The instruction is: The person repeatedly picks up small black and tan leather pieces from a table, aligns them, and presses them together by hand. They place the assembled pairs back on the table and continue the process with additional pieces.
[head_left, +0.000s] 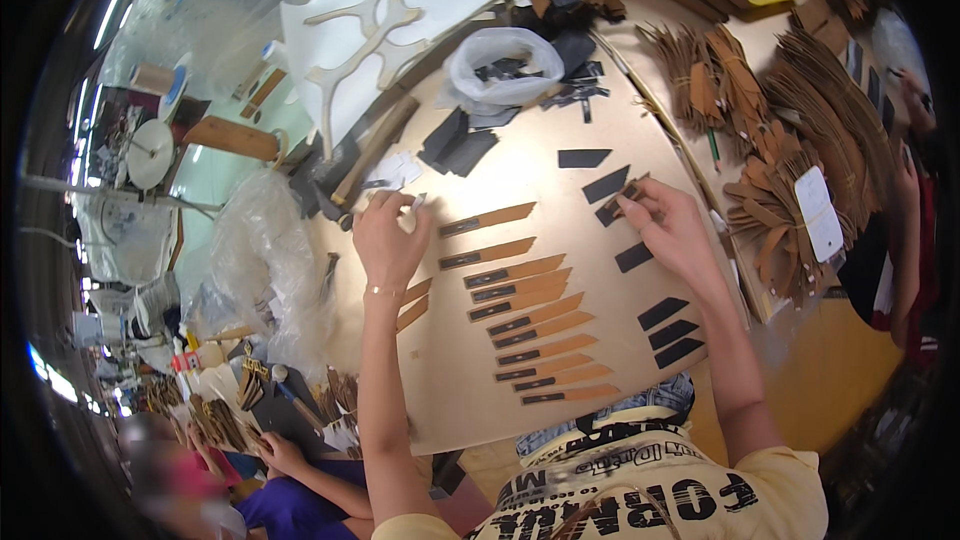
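My left hand point(390, 240) is raised over the table's left side, thumb and forefinger pinched on a small whitish scrap point(418, 202). My right hand point(662, 225) pinches a small dark-brown strip point(630, 192) over the black pieces at the right; its far end and exact shape are partly hidden by the fingers. Between my hands lies a slanting column of tan leather strips point(545, 323), each with a dark patch at its left end. More tan strips point(413, 313) lie beside my left wrist. Flat black pieces with slanted ends point(664, 313) rest near my right forearm.
The tan tabletop point(440, 370) holds a clear plastic bag point(500, 65) of black scraps at the back. Bundles of brown leather strips point(820, 110) fill the right side. Crumpled plastic point(265, 260) lies to the left. Another person's arm point(310, 475) is at lower left.
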The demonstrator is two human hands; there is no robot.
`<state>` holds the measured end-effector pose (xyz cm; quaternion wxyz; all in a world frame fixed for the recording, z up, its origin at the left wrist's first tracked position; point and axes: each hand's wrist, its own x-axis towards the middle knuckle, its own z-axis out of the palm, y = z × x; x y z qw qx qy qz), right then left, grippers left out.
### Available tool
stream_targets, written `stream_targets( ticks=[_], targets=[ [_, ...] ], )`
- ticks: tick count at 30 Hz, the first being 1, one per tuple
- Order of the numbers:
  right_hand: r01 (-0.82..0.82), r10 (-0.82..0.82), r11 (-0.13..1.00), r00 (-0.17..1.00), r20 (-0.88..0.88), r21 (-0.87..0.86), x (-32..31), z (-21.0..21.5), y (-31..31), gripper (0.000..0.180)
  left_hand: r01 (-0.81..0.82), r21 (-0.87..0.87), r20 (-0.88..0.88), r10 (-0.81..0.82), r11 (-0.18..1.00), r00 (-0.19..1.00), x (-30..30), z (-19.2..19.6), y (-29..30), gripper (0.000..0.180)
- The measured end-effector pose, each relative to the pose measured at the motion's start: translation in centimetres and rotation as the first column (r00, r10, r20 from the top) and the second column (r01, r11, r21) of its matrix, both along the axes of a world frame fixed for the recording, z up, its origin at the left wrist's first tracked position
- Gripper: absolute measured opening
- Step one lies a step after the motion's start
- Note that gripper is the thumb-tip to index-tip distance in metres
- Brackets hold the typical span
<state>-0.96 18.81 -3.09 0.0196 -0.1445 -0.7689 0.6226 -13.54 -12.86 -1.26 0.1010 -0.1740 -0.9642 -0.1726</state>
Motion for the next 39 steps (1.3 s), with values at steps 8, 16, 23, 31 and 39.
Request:
stream_targets(
  ticks=[8, 16, 23, 31, 39],
  targets=[
    [-0.018, 0.019, 1.000, 0.999, 0.033, -0.015, -0.2, 0.0, 0.1, 0.021, 0.301, 0.404, 0.373, -0.456, 0.864, 0.808, 4.3, 1.3, 10.3, 0.019],
    [-0.017, 0.017, 1.000, 0.999, 0.040, 0.000, -0.1, 0.0, 0.3, 0.022, 0.189, 0.147, 0.675, -0.238, 0.971, 0.699, 2.5, 0.8, 15.6, 0.025],
    [-0.035, 0.032, 0.999, 0.997, 0.077, 0.039, -0.2, 0.5, 0.4, 0.022, 0.202, 0.166, 0.749, -0.257, 0.965, 0.611, 2.0, 0.1, 15.6, 0.028],
    [-0.019, 0.020, 1.000, 0.999, 0.044, -0.025, 0.0, -0.1, 0.3, 0.019, 0.175, 0.025, 0.785, -0.128, 0.984, 0.607, 1.8, 0.3, 17.0, 0.018],
    [-0.142, 0.331, 0.743, 0.927, -0.174, 0.654, 2.4, 0.6, 0.1, 0.032, 0.162, 0.043, 0.778, -0.135, 0.986, 0.614, 1.2, -0.8, 16.8, 0.016]
  ],
)
